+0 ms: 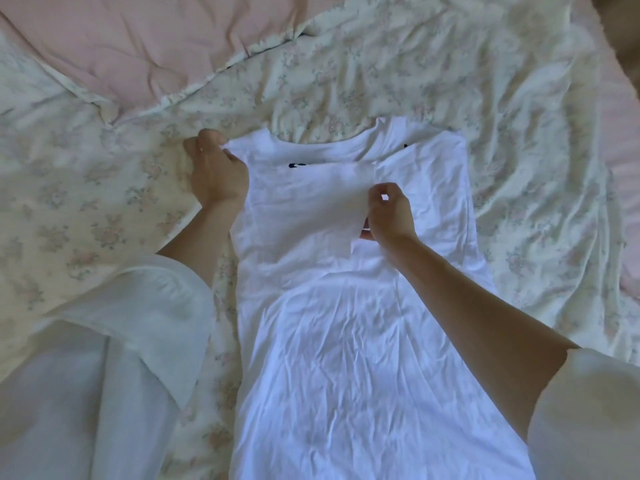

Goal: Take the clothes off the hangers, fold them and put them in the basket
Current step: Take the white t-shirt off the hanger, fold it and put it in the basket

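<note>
- Head view, shirt: we see a white t-shirt (346, 323) lying flat on a bed, neck end far from us, hem end running off the bottom edge of the frame; the cloth is creased over the lower body; both side parts are folded inward over the chest, so the outline is a long narrow strip.
- Head view, markings: a small dark print shows just below the collar on the left side, and another dark speck near the far right shoulder; both are mostly covered by folded cloth, so we cannot read them.
- Head view, left hand (216, 171): it sits at the far left shoulder corner of the shirt; fingers curled, pinching the cloth edge at that corner; the forearm comes up from the lower left out of a wide white sleeve (145, 306).
- Head view, right hand (389, 213): it is over the chest near the middle, fingers curled round the end of the folded-in left sleeve flap, which is lifted slightly off the shirt body; the thumb side is partly hidden under the flap; the bare forearm crosses the shirt's right half from the lower right corner.
- Head view, surroundings: under the shirt lies a pale floral quilt (450, 81), rumpled, with a seamed edge running diagonally across the upper left; beyond that edge lies a pink sheet (121, 39), also showing at the right border.
</note>
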### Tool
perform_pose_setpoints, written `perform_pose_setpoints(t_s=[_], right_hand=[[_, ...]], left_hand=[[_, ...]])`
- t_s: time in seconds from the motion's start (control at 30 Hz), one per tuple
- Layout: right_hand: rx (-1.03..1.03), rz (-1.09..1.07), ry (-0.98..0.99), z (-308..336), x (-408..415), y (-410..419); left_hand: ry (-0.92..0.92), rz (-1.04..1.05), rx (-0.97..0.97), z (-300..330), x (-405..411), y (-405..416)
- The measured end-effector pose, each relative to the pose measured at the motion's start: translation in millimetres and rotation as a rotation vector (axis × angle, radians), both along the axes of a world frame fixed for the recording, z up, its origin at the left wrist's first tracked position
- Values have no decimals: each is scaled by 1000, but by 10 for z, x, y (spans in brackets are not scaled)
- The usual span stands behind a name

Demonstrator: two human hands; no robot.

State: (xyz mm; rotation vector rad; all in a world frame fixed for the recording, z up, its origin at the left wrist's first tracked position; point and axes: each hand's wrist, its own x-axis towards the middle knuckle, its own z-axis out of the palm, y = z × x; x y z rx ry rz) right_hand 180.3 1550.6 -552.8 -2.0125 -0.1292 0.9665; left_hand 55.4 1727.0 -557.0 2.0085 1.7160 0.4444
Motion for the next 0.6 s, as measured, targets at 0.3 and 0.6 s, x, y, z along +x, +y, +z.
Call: perform_pose_setpoints(t_s=[0.3, 0.6], right_hand=[[-159, 196, 143, -123, -380, -284], [-169, 231, 158, 89, -479, -566]], left_hand=[[113, -286, -167, -253, -309, -833], [475, -448, -344, -278, -509, -810]])
